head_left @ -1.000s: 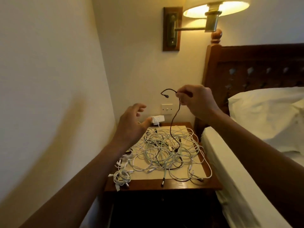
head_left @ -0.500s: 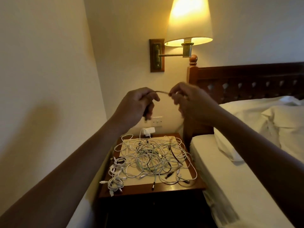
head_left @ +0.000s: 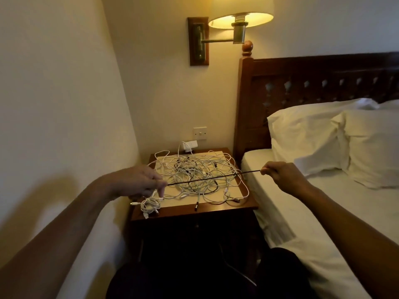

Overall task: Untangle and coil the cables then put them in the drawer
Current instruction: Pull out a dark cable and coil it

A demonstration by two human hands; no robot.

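Observation:
A thin black cable (head_left: 212, 178) is stretched straight and taut above the nightstand. My left hand (head_left: 142, 181) pinches its left end and my right hand (head_left: 280, 172) pinches its right end over the bed's edge. Below the cable lies a tangle of white and black cables (head_left: 194, 171) on the wooden nightstand (head_left: 194, 212). A small bundle of white cables (head_left: 150, 206) sits at the nightstand's front left corner. The nightstand's front, where a drawer would be, is dark and hard to make out.
A white charger (head_left: 190, 145) sits at the back of the nightstand under a wall switch (head_left: 199, 133). A wall lamp (head_left: 239, 20) hangs above. The bed (head_left: 323, 212) with white pillows (head_left: 313, 137) and a dark wooden headboard (head_left: 302, 83) lies to the right. A wall is close on the left.
My hands have dropped and spread apart, pulling the black cable out straight between them. Earlier they were raised and close together. The camera has tilted downward.

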